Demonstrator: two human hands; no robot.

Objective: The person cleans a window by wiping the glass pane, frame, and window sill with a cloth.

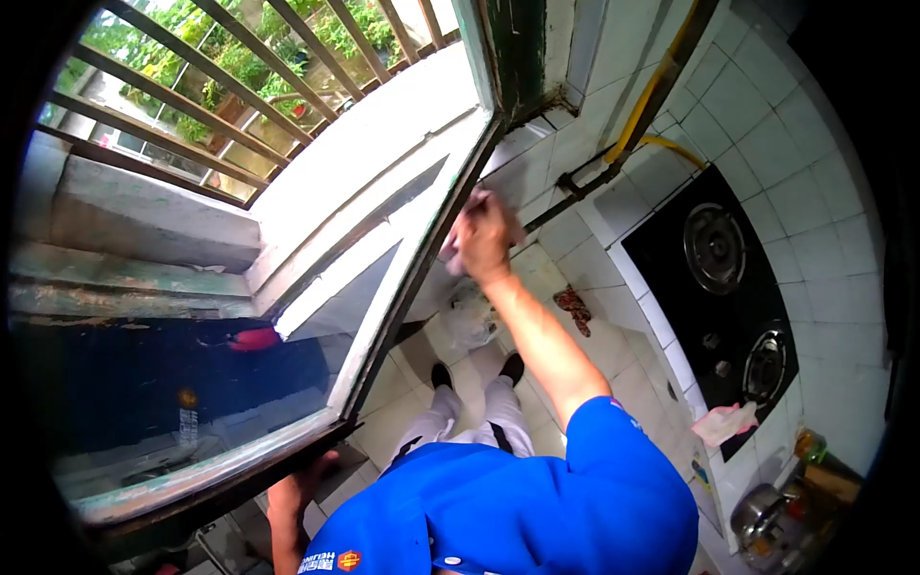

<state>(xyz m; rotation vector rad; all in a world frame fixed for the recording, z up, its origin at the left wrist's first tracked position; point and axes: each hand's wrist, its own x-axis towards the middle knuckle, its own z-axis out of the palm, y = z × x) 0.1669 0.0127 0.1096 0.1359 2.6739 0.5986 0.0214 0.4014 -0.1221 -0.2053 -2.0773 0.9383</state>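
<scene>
An opened window sash (383, 326) with worn paint and glass slants across the left and middle. My right hand (487, 240) reaches up to the sash's dark edge, its fingers closed around a crumpled pinkish cloth (454, 257). The cloth lies against or very near that edge; exact contact is hard to make out. Below the sash's lower corner, my left hand (305, 476) is at the underside of the frame and appears to grip it. The frame partly hides its fingers.
Barred railings (192, 105) stand outside. To the right are a black gas stove (714, 287), a yellow pipe (661, 81) and a pink cloth (725, 423). A metal pot (757, 513) sits lower right. On the floor lie a plastic bag (471, 319) and a patterned rag (573, 311).
</scene>
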